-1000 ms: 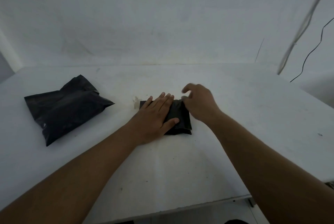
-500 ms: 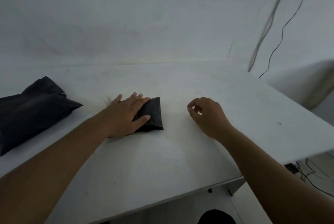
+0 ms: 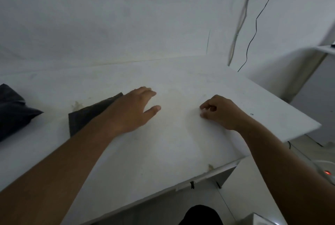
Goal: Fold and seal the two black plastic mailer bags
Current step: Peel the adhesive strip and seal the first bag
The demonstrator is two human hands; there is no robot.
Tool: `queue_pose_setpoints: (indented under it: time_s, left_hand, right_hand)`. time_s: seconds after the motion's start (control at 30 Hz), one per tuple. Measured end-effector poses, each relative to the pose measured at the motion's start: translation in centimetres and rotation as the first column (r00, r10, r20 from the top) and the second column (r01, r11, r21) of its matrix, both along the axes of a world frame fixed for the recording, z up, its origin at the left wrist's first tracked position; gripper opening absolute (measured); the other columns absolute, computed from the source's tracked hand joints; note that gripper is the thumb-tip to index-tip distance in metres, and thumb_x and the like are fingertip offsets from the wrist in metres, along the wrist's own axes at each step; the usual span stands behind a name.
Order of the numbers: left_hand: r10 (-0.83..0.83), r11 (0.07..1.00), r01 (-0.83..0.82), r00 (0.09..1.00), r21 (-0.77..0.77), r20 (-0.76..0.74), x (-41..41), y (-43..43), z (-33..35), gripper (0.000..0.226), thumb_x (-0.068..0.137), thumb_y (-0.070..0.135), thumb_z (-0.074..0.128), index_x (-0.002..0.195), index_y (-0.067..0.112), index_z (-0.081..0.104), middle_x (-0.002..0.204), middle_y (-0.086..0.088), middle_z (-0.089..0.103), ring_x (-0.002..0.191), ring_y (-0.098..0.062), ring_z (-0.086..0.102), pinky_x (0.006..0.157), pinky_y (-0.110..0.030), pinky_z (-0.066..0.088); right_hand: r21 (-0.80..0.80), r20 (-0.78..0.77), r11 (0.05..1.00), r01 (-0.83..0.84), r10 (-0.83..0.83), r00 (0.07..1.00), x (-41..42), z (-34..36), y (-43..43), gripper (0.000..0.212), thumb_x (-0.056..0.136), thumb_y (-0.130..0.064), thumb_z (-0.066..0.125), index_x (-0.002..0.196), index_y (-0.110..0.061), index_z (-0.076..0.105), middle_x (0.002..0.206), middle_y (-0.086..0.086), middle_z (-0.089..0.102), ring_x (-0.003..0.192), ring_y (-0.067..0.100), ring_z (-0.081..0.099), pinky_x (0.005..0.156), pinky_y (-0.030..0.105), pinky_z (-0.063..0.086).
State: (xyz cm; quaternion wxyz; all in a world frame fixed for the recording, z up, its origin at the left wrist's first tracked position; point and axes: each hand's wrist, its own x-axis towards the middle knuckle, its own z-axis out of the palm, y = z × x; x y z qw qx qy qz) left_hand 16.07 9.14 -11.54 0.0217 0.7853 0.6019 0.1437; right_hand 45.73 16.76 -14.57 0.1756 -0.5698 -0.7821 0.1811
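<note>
A small folded black mailer bag [image 3: 85, 117] lies flat on the white table [image 3: 163, 152], and my left forearm crosses over its right part. My left hand [image 3: 134, 110] lies past the bag's right edge with straight fingers, low over the bare tabletop and holding nothing. My right hand [image 3: 221, 112] rests on the table further right, apart from both bags, its fingers curled under with nothing in them. A second, larger and puffier black mailer bag [image 3: 12, 112] sits at the far left, cut off by the frame edge.
A white wall stands behind the table. Cables [image 3: 253, 25] hang down at the back right corner. The table's right edge [image 3: 282, 97] and front edge [image 3: 181, 184] are close. A device with a red light [image 3: 327, 172] lies on the floor to the right.
My left hand has come off the folded bag and slid to the right of it. The view has swung right, so the large bag is now mostly out of frame. My right hand stays curled.
</note>
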Motion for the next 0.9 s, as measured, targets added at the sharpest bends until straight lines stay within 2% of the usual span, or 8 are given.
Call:
queue_pose_setpoints:
  time_s: [0.1,0.17,0.23,0.3,0.43,0.63,0.77,0.9]
  left_hand:
    - [0.009,0.999,-0.010,1.000,-0.045,-0.019,2.2,0.6,-1.4,0.059,0.101,0.048,0.043,0.151,0.016,0.037,0.160,-0.001,0.032,0.149,-0.014,0.025,0.118,-0.032,0.023]
    - [-0.002,0.995,-0.002,0.999,-0.101,-0.039,3.8,0.7,-2.5,0.063,0.101,0.050,0.042,0.153,0.014,0.034,0.163,-0.002,0.026,0.151,-0.014,0.018,0.119,-0.032,0.022]
    - [0.002,0.990,-0.008,0.999,-0.143,-0.045,5.3,0.8,-3.5,0.067,0.101,0.051,0.041,0.154,0.011,0.029,0.164,-0.004,0.021,0.153,-0.015,0.013,0.119,-0.032,0.019]
    - [0.031,0.987,-0.031,1.000,-0.156,-0.004,6.3,0.7,-4.3,0.067,0.102,0.048,0.040,0.154,0.009,0.027,0.165,-0.007,0.018,0.153,-0.016,0.011,0.120,-0.031,0.017]
    - [0.087,0.994,-0.077,0.988,-0.080,0.126,6.8,0.4,-5.2,0.062,0.099,0.044,0.047,0.149,0.009,0.037,0.161,-0.007,0.027,0.149,-0.018,0.022,0.118,-0.029,0.020]
    - [0.108,0.993,-0.097,0.973,-0.064,0.204,6.7,0.4,-5.6,0.063,0.098,0.044,0.050,0.150,0.011,0.038,0.161,-0.001,0.030,0.148,-0.014,0.025,0.118,-0.027,0.020]
    - [0.111,0.993,-0.096,0.966,-0.073,0.232,6.4,0.7,-5.9,0.061,0.099,0.044,0.049,0.150,0.012,0.039,0.161,0.001,0.029,0.148,-0.011,0.024,0.119,-0.027,0.020]
    - [0.111,0.993,-0.094,0.955,-0.074,0.274,6.1,0.9,-6.2,0.058,0.099,0.044,0.050,0.148,0.013,0.043,0.159,0.003,0.033,0.146,-0.010,0.028,0.119,-0.029,0.025]
  right_hand:
    - [0.039,-0.006,0.999,-0.036,0.037,0.999,0.3,-0.4,-0.3,0.028,0.087,-0.029,0.073,0.115,-0.027,0.071,0.103,-0.002,0.056,0.094,0.012,0.056,0.072,0.008,0.034]
    - [0.082,0.018,0.995,-0.063,0.061,0.998,0.1,-0.9,-0.5,0.031,0.090,-0.032,0.070,0.121,-0.030,0.069,0.104,-0.003,0.054,0.093,0.011,0.053,0.073,0.014,0.034]
    - [0.116,-0.001,0.991,-0.063,0.064,0.998,0.0,-1.3,-0.5,0.027,0.090,-0.034,0.069,0.117,-0.029,0.072,0.102,-0.003,0.054,0.094,0.011,0.052,0.073,0.016,0.034]
    - [0.137,-0.062,0.989,-0.056,0.065,0.996,0.0,-1.6,-0.3,0.020,0.089,-0.033,0.071,0.108,-0.029,0.075,0.097,-0.004,0.055,0.090,0.009,0.052,0.071,0.011,0.033]
    - [0.178,-0.133,0.982,-0.059,0.083,0.988,-0.2,-1.9,0.1,0.013,0.086,-0.028,0.074,0.098,-0.026,0.079,0.091,-0.004,0.058,0.080,0.004,0.053,0.069,0.011,0.035]
    - [0.209,-0.107,0.972,-0.105,0.129,0.986,-0.6,-2.1,0.6,0.007,0.090,-0.026,0.069,0.090,-0.026,0.076,0.090,-0.005,0.060,0.081,0.008,0.056,0.073,0.024,0.043]
    - [0.234,-0.077,0.963,-0.133,0.154,0.985,-0.7,-2.2,0.7,0.007,0.091,-0.026,0.067,0.090,-0.026,0.074,0.089,-0.008,0.058,0.080,0.002,0.053,0.070,0.020,0.038]
    - [0.217,-0.058,0.960,-0.175,0.192,0.980,-0.1,-1.7,0.6,0.008,0.088,-0.032,0.073,0.094,-0.029,0.075,0.091,-0.009,0.060,0.083,0.006,0.055,0.071,0.014,0.038]
